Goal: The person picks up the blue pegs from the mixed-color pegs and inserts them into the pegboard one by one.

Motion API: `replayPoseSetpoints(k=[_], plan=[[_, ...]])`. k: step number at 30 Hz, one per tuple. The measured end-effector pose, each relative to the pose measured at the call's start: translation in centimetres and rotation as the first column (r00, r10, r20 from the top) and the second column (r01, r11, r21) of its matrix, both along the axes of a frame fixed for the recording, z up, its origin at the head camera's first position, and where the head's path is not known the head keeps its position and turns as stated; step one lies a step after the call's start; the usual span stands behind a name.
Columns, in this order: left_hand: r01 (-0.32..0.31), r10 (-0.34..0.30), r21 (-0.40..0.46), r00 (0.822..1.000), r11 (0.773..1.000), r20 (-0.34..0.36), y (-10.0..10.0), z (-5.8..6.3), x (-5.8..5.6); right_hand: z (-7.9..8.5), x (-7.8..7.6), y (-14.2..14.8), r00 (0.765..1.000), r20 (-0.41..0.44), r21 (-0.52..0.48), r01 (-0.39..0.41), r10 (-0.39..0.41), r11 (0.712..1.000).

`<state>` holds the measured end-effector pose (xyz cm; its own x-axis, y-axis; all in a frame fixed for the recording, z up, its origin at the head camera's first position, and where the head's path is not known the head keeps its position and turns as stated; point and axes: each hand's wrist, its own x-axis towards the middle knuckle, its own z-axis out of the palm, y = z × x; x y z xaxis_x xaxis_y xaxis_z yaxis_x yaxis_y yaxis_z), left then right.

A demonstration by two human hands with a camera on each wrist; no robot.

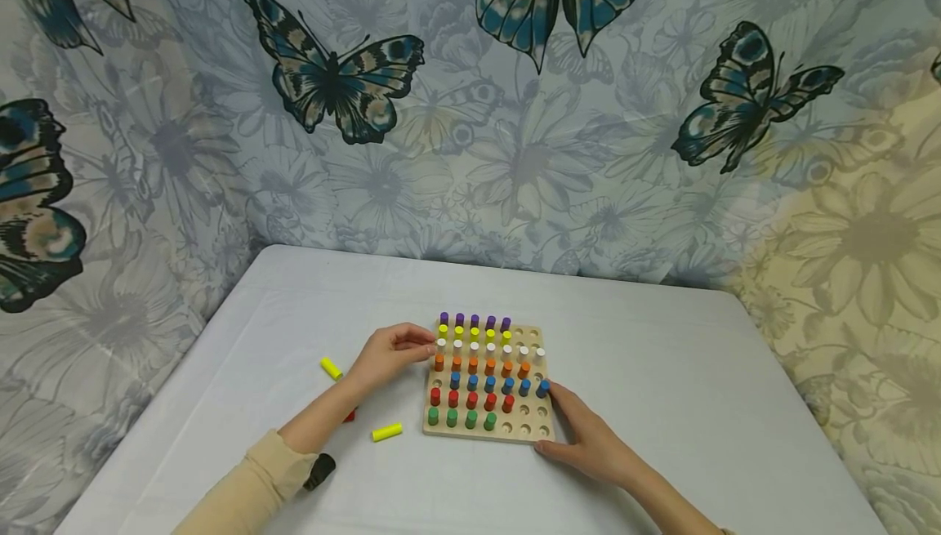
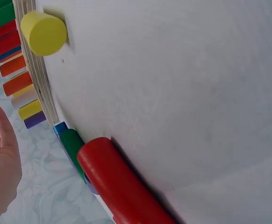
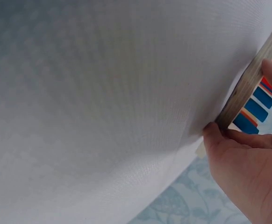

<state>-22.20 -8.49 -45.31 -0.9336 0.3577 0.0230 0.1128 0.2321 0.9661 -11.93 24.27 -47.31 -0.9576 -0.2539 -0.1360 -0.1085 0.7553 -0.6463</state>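
A wooden pegboard (image 1: 515, 429) lies on the table, with rows of purple, yellow, white, orange, blue, red and green pegs standing in it. At its left edge is my left hand (image 1: 393, 353), its fingertips close beside the leftmost white peg (image 1: 441, 345); whether they touch it is unclear. The visible fingers (image 2: 4, 128) look straight in the left wrist view, with nothing seen between them. My right hand (image 1: 591, 441) grips the board's lower right edge, its thumb at the corner and fingers along the side near a blue peg (image 1: 542, 389).
Two loose yellow pegs (image 1: 386, 432) lie left of the board. A red peg (image 2: 122, 182) lies partly under my left forearm in the head view; a green peg (image 2: 72, 144) shows beyond it in the left wrist view. White cloth covers the table (image 1: 662, 355); patterned fabric hangs behind.
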Motion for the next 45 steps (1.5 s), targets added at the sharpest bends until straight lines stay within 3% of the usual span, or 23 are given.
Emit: replayPoseSetpoints(k=[4, 6, 15, 29, 37, 41, 45], plan=[[-0.026, 0.026, 0.003, 0.999, 1.0, 0.031, -0.3, -0.1, -0.4, 0.0, 0.0, 0.0, 1.0, 0.001, -0.002, 0.0, 0.0, 1.0], [-0.046, 0.046, 0.003, 0.998, 0.999, 0.044, -0.5, -1.1, -1.0, 0.0, 0.0, 0.0, 1.0, 0.001, -0.003, 0.0, 0.0, 1.0], [-0.115, 0.111, 0.029, 0.987, 0.993, 0.112, -1.3, -1.7, -2.3, 0.0, 0.0, 0.0, 1.0, -0.007, -0.007, -0.005, 0.005, 1.0], [-0.14, 0.138, 0.003, 0.978, 0.99, 0.158, -2.2, -2.2, -3.5, -0.2, 0.0, 0.0, 1.0, -0.008, -0.005, -0.004, 0.004, 1.0], [-0.143, 0.148, -0.163, 0.989, 0.976, 0.023, -2.4, -2.1, -3.9, -0.3, 0.0, 0.1, 1.0, -0.009, -0.01, -0.003, 0.003, 1.0], [-0.118, 0.105, -0.244, 0.992, 0.963, -0.065, -2.3, -1.9, -3.9, -0.3, 0.0, 0.1, 1.0, -0.007, -0.01, -0.004, 0.004, 1.0], [-0.073, 0.016, -0.326, 0.985, 0.942, -0.174, -2.2, -1.9, -4.0, -0.3, -0.1, 0.1, 1.0, -0.007, -0.006, -0.007, 0.007, 1.0]])
